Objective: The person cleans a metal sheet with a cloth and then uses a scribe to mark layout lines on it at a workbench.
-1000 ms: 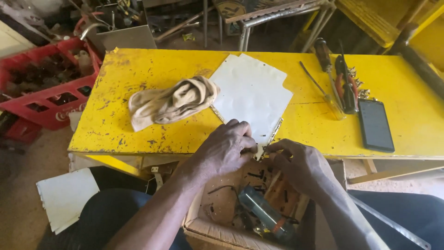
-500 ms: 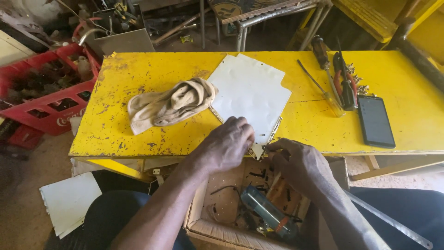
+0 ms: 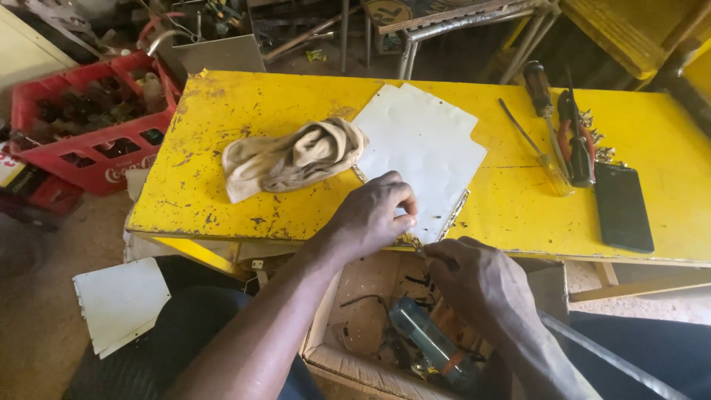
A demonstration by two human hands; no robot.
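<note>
In the head view, the person's left hand [image 3: 374, 215] sits at the centre of the frame on the near edge of the yellow desk [image 3: 222, 126], its fingers curled together and pinched on the lower corner of a white sheet [image 3: 426, 148] that lies flat across the middle of the desk. The right hand [image 3: 474, 278] is just below and to the right of it, off the desk edge, fingers closed on something small at the sheet's ragged lower edge; what it grips is too small to tell. Under both hands, at the bottom centre, stands an open cardboard box [image 3: 355, 296] with a bluish tool and odd bits inside. Left of the sheet and touching its edge lies a crumpled beige cloth [image 3: 289, 157]. At the right of the desk lie a long screwdriver [image 3: 544, 122], red-handled pliers [image 3: 578, 137] and a dark phone [image 3: 622, 206], close together and well apart from the hands. A red bottle crate [image 3: 81, 130] stands at upper left on the floor, and another white sheet piece [image 3: 118, 300] lies at lower left
</note>
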